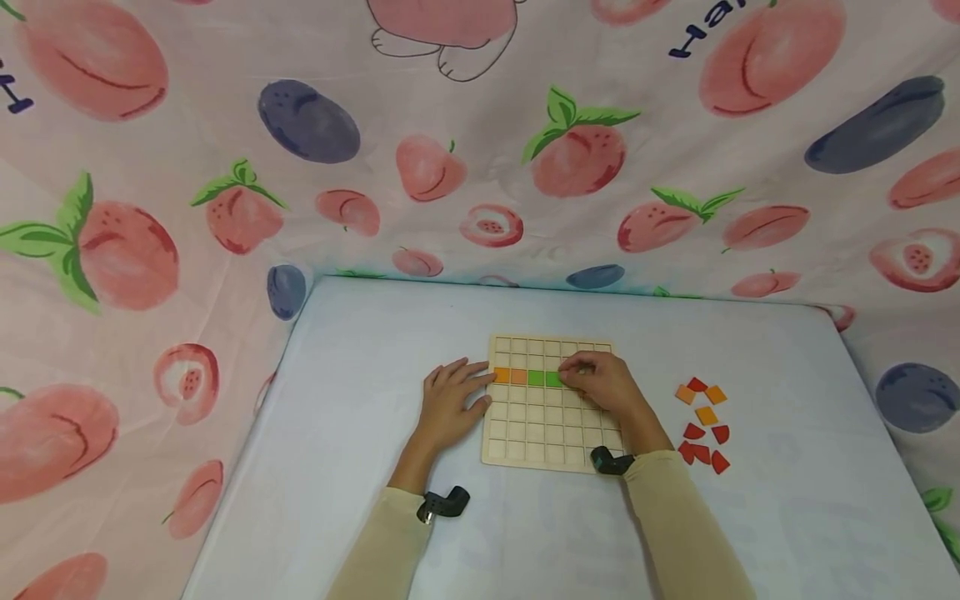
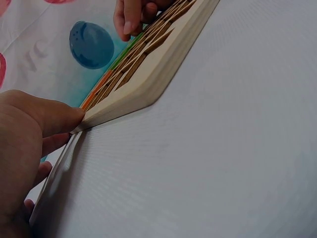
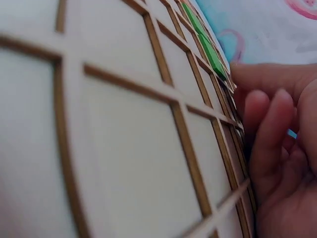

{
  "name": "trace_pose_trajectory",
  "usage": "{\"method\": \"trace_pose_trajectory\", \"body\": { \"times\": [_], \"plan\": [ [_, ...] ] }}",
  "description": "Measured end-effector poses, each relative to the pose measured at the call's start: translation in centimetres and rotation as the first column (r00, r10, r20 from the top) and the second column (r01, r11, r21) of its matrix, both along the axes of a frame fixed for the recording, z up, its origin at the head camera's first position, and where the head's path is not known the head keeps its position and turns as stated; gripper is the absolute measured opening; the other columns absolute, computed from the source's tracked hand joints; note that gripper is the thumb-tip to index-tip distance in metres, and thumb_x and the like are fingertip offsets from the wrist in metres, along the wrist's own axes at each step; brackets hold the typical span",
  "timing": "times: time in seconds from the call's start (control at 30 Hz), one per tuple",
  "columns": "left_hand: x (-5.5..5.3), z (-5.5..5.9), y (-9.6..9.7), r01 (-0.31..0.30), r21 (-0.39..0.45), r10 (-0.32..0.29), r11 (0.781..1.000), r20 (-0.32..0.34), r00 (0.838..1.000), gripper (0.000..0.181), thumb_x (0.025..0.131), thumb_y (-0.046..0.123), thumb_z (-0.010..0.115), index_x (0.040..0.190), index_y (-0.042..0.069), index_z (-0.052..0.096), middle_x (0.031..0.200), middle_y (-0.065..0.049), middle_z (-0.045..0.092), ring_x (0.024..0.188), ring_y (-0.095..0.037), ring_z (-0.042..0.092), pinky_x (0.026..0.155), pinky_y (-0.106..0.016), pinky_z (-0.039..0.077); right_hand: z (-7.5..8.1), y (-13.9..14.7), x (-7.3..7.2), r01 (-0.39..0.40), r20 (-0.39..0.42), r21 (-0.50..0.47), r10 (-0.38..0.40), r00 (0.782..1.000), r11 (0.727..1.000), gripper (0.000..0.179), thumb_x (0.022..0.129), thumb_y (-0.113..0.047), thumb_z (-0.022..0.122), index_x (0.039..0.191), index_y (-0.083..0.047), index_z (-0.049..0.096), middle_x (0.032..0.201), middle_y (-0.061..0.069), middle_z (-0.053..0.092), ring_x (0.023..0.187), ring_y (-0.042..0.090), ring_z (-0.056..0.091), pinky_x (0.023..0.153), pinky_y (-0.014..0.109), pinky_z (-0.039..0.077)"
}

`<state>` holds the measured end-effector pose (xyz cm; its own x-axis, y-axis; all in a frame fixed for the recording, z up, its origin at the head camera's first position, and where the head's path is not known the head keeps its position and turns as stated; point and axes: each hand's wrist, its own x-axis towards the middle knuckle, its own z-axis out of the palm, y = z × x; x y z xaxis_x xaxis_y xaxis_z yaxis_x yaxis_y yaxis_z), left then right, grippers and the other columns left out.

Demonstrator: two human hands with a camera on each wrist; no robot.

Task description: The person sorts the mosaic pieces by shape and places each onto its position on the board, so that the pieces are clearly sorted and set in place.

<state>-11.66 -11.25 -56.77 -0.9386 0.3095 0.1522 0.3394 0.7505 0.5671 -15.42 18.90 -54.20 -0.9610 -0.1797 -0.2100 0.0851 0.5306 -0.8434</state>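
Note:
A square wooden grid board (image 1: 555, 433) lies on the white table, with one row partly filled. In that row sit an orange tile (image 1: 502, 376), a darker orange tile (image 1: 519, 377) and two green tiles (image 1: 536, 379). My left hand (image 1: 447, 404) rests beside the board's left edge, fingers spread; in the left wrist view the thumb touches the board's corner (image 2: 143, 96). My right hand (image 1: 603, 385) is over the board, its index fingertip right at the end of the second green tile (image 3: 212, 57). The other fingers bend loosely, and no piece shows between them.
Right of the board lie several loose pieces: orange squares (image 1: 707, 415) and red pieces with a curved edge (image 1: 721, 434). A fruit-print cloth (image 1: 420, 100) hangs behind and beside the table. Each wrist carries a black camera mount (image 1: 447, 502).

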Motion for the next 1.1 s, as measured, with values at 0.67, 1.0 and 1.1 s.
{"method": "trace_pose_trajectory", "body": {
  "times": [0.67,1.0,1.1],
  "plan": [
    [0.0,0.2,0.0,0.007,0.012,-0.007,1.0,0.02,1.0,0.038,0.097,0.029,0.066,0.135,0.024,0.068,0.15,0.005,0.057,0.148,-0.026,0.039,0.119,-0.06,0.019,2.6,8.1,3.1,0.108,-0.06,0.119,-0.102,0.993,0.987,0.029,0.096,-0.037,0.071,0.113,-0.014,0.075,0.116,0.007,0.071,0.099,0.014,0.06,0.079,0.021,0.052],
    [0.0,0.3,0.0,0.009,0.009,-0.009,1.0,0.017,1.0,0.039,0.097,0.029,0.065,0.135,0.024,0.068,0.15,0.005,0.057,0.149,-0.026,0.038,0.119,-0.06,0.019,4.3,12.7,5.0,0.181,-0.051,0.256,-0.174,0.984,0.95,0.044,0.098,-0.05,0.063,0.121,-0.013,0.071,0.116,0.017,0.068,0.089,0.028,0.063,0.067,0.035,0.055],
    [0.0,0.2,0.1,0.007,0.006,-0.007,1.0,0.022,1.0,0.039,0.097,0.03,0.066,0.136,0.025,0.068,0.15,0.006,0.057,0.149,-0.026,0.038,0.12,-0.059,0.019,4.6,14.0,5.4,0.197,-0.061,0.315,-0.187,0.98,0.928,0.05,0.098,-0.054,0.061,0.122,-0.011,0.07,0.123,0.02,0.066,0.107,0.039,0.059,0.073,0.04,0.054]
  ]
}}
